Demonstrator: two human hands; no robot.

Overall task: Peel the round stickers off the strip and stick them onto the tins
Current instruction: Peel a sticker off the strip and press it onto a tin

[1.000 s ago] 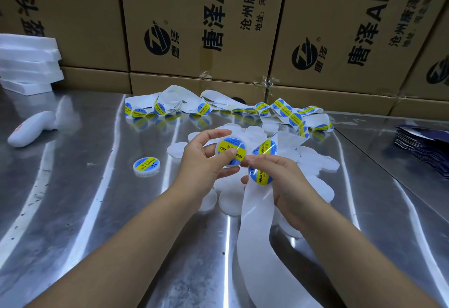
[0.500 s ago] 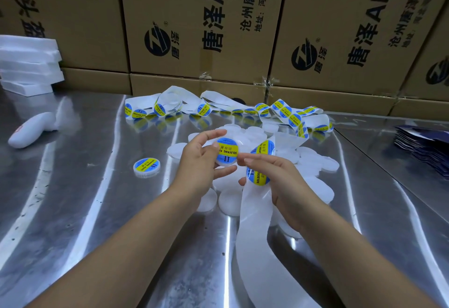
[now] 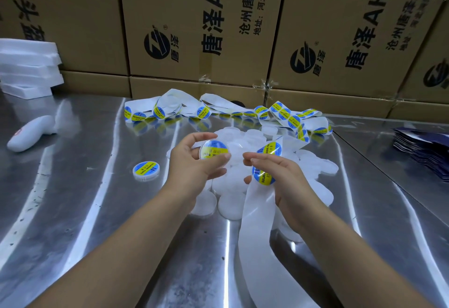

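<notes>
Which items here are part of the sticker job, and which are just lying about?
In the job: left hand holding a labelled tin; right hand holding the sticker strip; pile of plain tins; finished tin on the table.
Lying about: cardboard boxes; white foam stack; white handheld object; dark blue packets.

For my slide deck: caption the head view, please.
Left hand holds a stickered tin; right hand holds the strip over plain tins.

cardboard boxes (image 3: 194,16) read "唐泽 ah"; round stickers (image 3: 263,178) read "soldering paste".
</notes>
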